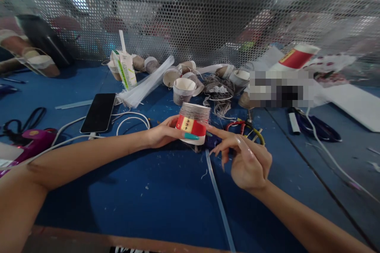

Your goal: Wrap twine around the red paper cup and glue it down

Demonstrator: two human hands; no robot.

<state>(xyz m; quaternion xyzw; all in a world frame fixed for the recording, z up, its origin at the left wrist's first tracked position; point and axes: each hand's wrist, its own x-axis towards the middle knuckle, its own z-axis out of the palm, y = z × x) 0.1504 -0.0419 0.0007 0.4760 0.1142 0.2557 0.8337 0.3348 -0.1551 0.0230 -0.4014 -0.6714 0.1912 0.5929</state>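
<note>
One red-banded cup (199,127), yellow label (187,125) chars illegible, pinched in L grip (163,132); R grip (249,162) spread.

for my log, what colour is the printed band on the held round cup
Red printed band, yellowish panel; best in head view.

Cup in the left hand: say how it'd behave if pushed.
The cup is probably light: the left hand holds it with thumb and fingers. Its round wall suggests rolling once tipped. The gray cord around it may add grip.

Cup (199,129) looks like smooth printed paper, rough cord wrap (196,111) above. Perforated metal panel (184,16) lines tabletop's (118,205) far edge.
</note>
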